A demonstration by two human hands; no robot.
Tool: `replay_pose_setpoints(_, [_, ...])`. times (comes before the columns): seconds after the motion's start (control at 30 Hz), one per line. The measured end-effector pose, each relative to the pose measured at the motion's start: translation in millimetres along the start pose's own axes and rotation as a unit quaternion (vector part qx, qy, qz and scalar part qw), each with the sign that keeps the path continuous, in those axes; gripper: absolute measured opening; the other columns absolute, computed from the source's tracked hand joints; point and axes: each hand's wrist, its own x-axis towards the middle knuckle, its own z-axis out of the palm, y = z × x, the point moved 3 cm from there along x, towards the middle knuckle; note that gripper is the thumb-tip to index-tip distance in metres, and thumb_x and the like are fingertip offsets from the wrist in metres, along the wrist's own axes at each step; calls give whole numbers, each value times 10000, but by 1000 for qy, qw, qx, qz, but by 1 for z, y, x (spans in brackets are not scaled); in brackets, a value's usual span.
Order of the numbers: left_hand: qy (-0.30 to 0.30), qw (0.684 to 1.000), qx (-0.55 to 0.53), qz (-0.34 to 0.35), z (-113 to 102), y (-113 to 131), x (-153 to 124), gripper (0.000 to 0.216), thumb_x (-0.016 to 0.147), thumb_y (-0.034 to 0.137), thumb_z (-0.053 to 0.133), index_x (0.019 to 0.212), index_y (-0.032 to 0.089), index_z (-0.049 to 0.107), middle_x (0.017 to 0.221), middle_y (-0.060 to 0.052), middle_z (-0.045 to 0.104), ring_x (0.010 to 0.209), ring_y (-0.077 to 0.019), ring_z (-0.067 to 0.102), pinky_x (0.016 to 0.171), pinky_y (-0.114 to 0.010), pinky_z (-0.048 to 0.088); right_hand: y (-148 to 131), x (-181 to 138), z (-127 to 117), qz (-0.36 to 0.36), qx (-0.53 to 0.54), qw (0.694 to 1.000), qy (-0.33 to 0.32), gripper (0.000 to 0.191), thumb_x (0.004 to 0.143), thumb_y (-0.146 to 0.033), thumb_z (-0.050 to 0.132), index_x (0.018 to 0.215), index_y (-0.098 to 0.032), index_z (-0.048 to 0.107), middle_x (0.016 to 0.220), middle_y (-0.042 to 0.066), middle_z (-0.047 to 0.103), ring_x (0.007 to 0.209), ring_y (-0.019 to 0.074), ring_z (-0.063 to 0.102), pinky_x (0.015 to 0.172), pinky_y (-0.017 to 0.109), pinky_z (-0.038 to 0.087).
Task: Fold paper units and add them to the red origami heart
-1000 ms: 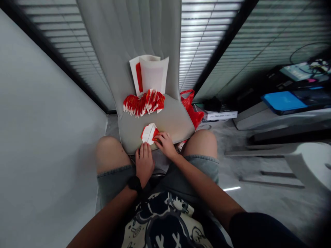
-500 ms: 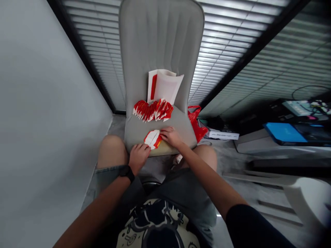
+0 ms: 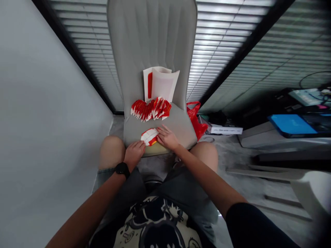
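Observation:
A piece of folded paper point(image 3: 149, 136), white on top with red edges and a bit of yellow, lies near the front of the grey chair seat point(image 3: 181, 136). At its lower left end, my left hand point(image 3: 134, 153) has its fingers bent and closed on the edge. My right hand point(image 3: 167, 137) grips the other end, its fingertips covering part of the red border. Behind both hands sits a fanned row of red and white folded paper pieces point(image 3: 151, 109). A white paper sheet with a red strip point(image 3: 164, 84) leans curled against the backrest.
A red plastic bag point(image 3: 197, 120) hangs or stands right of the chair. Beyond it lie a white box point(image 3: 224, 130) and a blue flat object point(image 3: 292, 124). Window blinds point(image 3: 214, 41) rise behind, a pale wall point(image 3: 51, 103) is on the left, and a white chair point(image 3: 305, 186) stands at right.
The folded paper has turned to lie flatter across the seat, and my right hand's fingers have spread slightly over its end. The whole view has shifted a little.

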Motion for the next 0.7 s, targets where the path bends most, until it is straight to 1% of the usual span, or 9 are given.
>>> replay_pose_setpoints(0.07, [13, 1000, -2, -1, 0, 3, -4, 229, 982, 172, 536, 1154, 175, 689, 1221, -109, 716, 1111, -257, 659, 938, -400, 527, 2, 0, 1, -20, 14, 1000, 4, 271, 995, -216, 497, 1012, -152, 759, 1171, 120, 741, 1196, 231, 652, 1214, 502, 391])
replay_pose_setpoints(0.17, [12, 1000, -8, -10, -3, 3, -7, 211, 983, 172, 535, 1126, 189, 688, 1175, -97, 729, 1040, -238, 674, 885, -378, 535, 4, -3, 5, -28, 30, 999, 3, 254, 997, -222, 500, 1021, -174, 748, 1051, 96, 765, 1078, 219, 692, 1200, 519, 393])
replay_pose_setpoints(0.23, [7, 1000, -9, -22, -7, 2, -7, 205, 983, 183, 537, 1129, 196, 681, 1155, -94, 730, 1005, -231, 677, 861, -369, 537, 4, -7, 8, -25, 40, 999, -1, 246, 996, -218, 501, 1057, -181, 736, 1057, 95, 763, 1060, 215, 693, 1189, 515, 400])
replay_pose_setpoints(0.3, [3, 1000, -9, -22, -9, 2, -7, 248, 980, 177, 538, 1196, 198, 656, 1171, -98, 723, 1005, -231, 675, 855, -365, 537, 2, -11, 11, -16, 46, 999, -4, 251, 993, -213, 502, 1111, -181, 722, 1118, 100, 755, 1098, 220, 681, 1183, 514, 401])
replay_pose_setpoints(0.4, [3, 1000, -4, -6, -10, 3, -7, 311, 973, 160, 534, 1269, 194, 626, 1206, -106, 713, 1064, -245, 665, 890, -379, 536, -7, -21, 12, 11, 37, 999, 2, 271, 979, -211, 518, 1161, -163, 712, 1191, 120, 736, 1167, 247, 652, 1181, 527, 395])
replay_pose_setpoints(0.47, [3, 1000, -9, 5, -10, 4, -6, 284, 974, 170, 531, 1232, 187, 648, 1204, -110, 712, 1097, -257, 656, 934, -403, 532, -18, -29, 9, 33, 24, 999, -2, 294, 971, -211, 528, 1196, -146, 704, 1218, 136, 724, 1200, 268, 631, 1190, 539, 376])
replay_pose_setpoints(0.53, [-2, 1000, -22, 15, -8, 4, -5, 264, 976, 184, 523, 1198, 173, 666, 1210, -122, 704, 1130, -265, 641, 984, -424, 522, -31, -39, 3, 70, 11, 997, -16, 340, 972, -215, 528, 1269, -137, 675, 1248, 149, 707, 1212, 280, 615, 1213, 551, 338])
replay_pose_setpoints(0.63, [-15, 998, -52, 34, -6, 6, -5, 302, 968, 184, 514, 1236, 147, 650, 1264, -145, 675, 1207, -274, 601, 1055, -436, 494, -48, -54, -7, 132, 3, 990, -44, 437, 977, -295, 553, 1373, -119, 607, 1269, 178, 681, 1229, 307, 592, 1233, 562, 302])
replay_pose_setpoints(0.7, [-26, 996, -72, 46, -5, 9, -7, 345, 954, 201, 537, 1282, 137, 624, 1304, -160, 650, 1255, -288, 570, 1084, -449, 478, -55, -63, -11, 149, 11, 987, -61, 503, 961, -365, 590, 1393, -106, 588, 1290, 201, 657, 1278, 336, 554, 1232, 571, 307])
